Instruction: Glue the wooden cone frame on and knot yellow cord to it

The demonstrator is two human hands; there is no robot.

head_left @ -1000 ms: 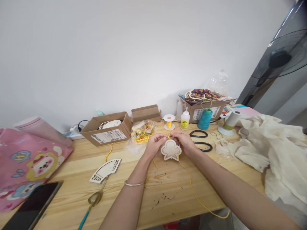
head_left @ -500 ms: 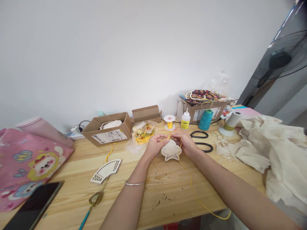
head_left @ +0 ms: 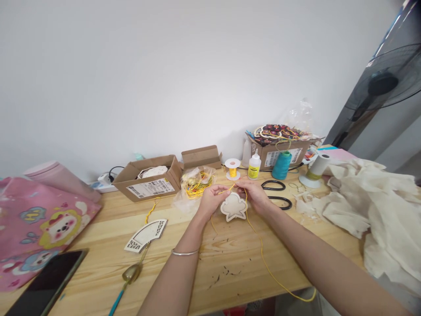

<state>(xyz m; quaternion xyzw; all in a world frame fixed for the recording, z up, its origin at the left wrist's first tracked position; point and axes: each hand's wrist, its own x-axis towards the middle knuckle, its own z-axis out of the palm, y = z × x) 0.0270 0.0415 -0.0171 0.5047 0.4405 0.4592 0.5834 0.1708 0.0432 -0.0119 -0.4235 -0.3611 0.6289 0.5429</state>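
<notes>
Between my two hands hangs a small pale wooden piece [head_left: 233, 206] with a scalloped outline, just above the tabletop. My left hand [head_left: 213, 197] has its fingers pinched on a yellow cord [head_left: 262, 250] at the upper left of the piece. The fingers of my right hand [head_left: 254, 194] are closed on the same cord at the upper right. One long end of the cord runs down from my right hand, over the table and past its front edge. A shorter end hangs below my left hand.
On the wooden table [head_left: 184, 219] lie a fan-shaped piece [head_left: 146, 235], a phone [head_left: 46, 283] and black-handled scissors [head_left: 279, 202]. Behind are a cardboard box [head_left: 148, 177], a glue bottle [head_left: 254, 166], a yellow spool [head_left: 233, 170] and a teal cone [head_left: 282, 166]. Cream cloth [head_left: 388, 210] is at right.
The wooden piece has turned slightly and shifted a little to the left. Both hands keep nearly the same place and grip.
</notes>
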